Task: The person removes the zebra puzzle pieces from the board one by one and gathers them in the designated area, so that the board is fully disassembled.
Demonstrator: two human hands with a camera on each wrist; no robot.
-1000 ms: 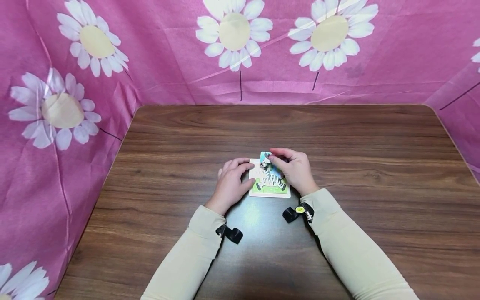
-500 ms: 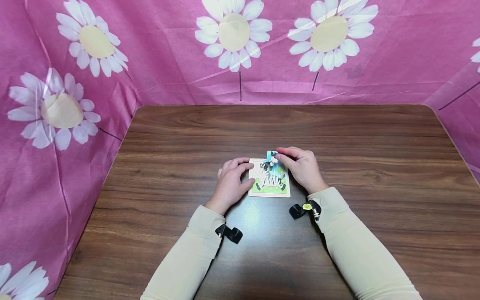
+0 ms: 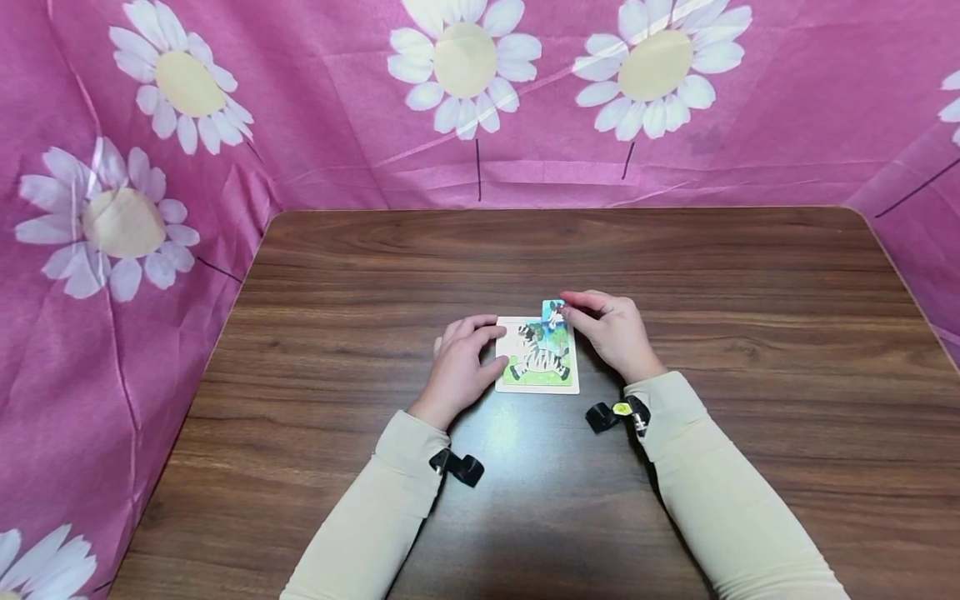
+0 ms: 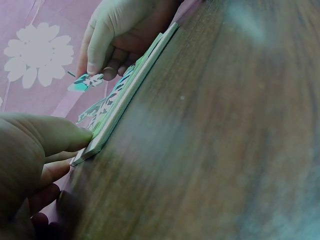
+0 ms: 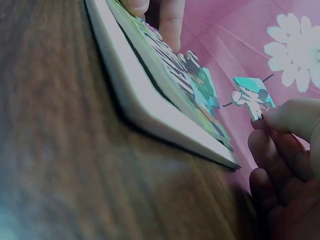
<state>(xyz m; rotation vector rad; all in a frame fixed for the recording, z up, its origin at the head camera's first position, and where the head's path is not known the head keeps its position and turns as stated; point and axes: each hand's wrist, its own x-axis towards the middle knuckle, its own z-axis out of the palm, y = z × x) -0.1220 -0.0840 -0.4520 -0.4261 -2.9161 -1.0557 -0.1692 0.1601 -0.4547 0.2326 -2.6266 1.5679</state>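
A zebra jigsaw puzzle in a pale wooden frame lies flat on the table in the head view. Its lower and right parts are filled with pieces; pale bare backing shows at the upper left. My left hand holds the frame's left side, thumb on top and fingers along the edge. Between thumb and index finger, my right hand pinches a puzzle piece with the zebra's head on blue. That piece is raised above the frame's upper right edge, as both wrist views show.
The brown wooden table reaches past the puzzle on every side. Behind it hangs a pink cloth printed with white daisies. Black camera mounts sit on both wrists.
My right hand has moved to the right with the zebra-head piece, from above the frame's top middle to its upper right corner. The left hand keeps its place on the frame.
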